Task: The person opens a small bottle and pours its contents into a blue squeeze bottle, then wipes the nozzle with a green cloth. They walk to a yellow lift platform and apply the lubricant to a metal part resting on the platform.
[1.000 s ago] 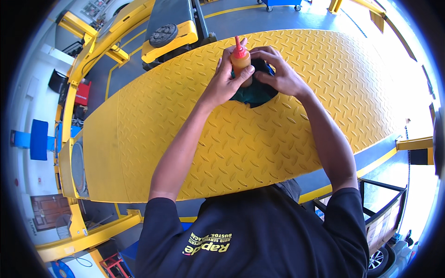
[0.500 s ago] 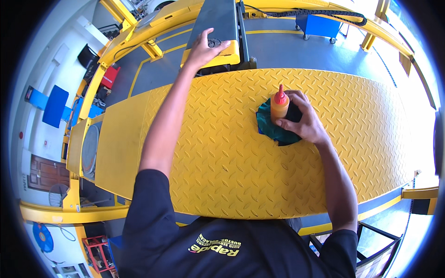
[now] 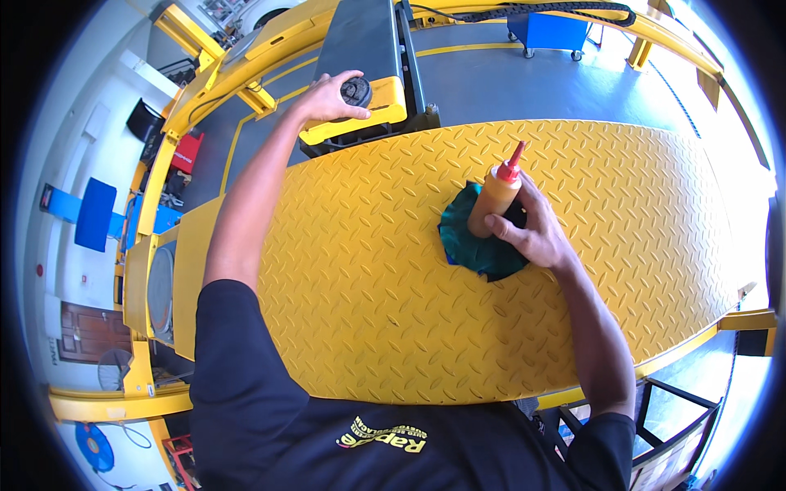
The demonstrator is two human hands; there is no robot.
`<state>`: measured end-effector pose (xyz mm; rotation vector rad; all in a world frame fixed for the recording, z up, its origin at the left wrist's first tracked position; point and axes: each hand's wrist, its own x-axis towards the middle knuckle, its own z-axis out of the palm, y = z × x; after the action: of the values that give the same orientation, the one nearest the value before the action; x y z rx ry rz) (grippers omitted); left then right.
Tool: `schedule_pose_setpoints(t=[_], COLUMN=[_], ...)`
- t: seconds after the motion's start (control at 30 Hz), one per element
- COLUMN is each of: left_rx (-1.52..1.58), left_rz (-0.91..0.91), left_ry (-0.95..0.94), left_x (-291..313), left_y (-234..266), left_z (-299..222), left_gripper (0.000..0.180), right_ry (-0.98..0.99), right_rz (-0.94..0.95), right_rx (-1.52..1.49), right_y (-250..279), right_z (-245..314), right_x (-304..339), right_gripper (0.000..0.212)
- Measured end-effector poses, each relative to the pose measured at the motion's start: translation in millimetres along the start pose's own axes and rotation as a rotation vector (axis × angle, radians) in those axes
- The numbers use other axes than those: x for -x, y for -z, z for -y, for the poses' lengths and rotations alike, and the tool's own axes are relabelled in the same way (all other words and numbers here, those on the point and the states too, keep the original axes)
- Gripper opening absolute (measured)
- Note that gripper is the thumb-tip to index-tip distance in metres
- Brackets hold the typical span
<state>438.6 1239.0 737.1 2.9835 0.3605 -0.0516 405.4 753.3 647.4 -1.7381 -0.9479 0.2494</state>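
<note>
My right hand (image 3: 540,229) is wrapped round a squeeze bottle (image 3: 494,203) with orange-brown contents and a red pointed nozzle. The bottle leans to the right, its base at a crumpled dark green cloth (image 3: 479,250) lying on the yellow tread plate (image 3: 393,311). Farther off on the left, my left hand (image 3: 327,100) spans a round black pad (image 3: 356,92), thumb on the near side and fingers on the far side. That pad is at the yellow end (image 3: 385,102) of a grey beam; whether it touches the beam is hidden.
Beyond the plate runs the grey beam (image 3: 360,37), with a yellow rail (image 3: 278,41) across the back. A blue wheeled cabinet (image 3: 548,34) stands on the far floor. At the left lies a round grey plate (image 3: 161,295); a black metal frame (image 3: 675,409) is at lower right.
My left hand has come down from above the black pad and closed round its edge. The bottle, upright before, now tilts to the right in my right hand. The view has shifted slightly.
</note>
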Motion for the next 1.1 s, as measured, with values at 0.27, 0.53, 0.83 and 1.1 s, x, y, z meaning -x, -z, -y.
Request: schedule_pose_setpoints(t=[0.27, 0.53, 0.83, 1.1], left_rx=[0.190, 0.068, 0.709, 1.294], left_rz=[-0.010, -0.226, -0.310, -0.174], left_ry=[-0.151, -0.228, -0.191, -0.250], left_x=[-14, 13, 142, 236], left_y=[3, 37, 20, -95], left_z=[18, 16, -66, -173], left_gripper=[0.114, 0.103, 0.100, 0.112], right_ry=[0.038, 0.028, 0.161, 0.094], right_rz=[0.030, 0.003, -0.018, -0.301], right_rx=[0.001, -0.008, 0.015, 0.237], right_y=[-2, -8, -16, 20], right_z=[4, 7, 11, 2], right_x=[-2, 1, 4, 6], right_gripper=[0.075, 0.070, 0.066, 0.061])
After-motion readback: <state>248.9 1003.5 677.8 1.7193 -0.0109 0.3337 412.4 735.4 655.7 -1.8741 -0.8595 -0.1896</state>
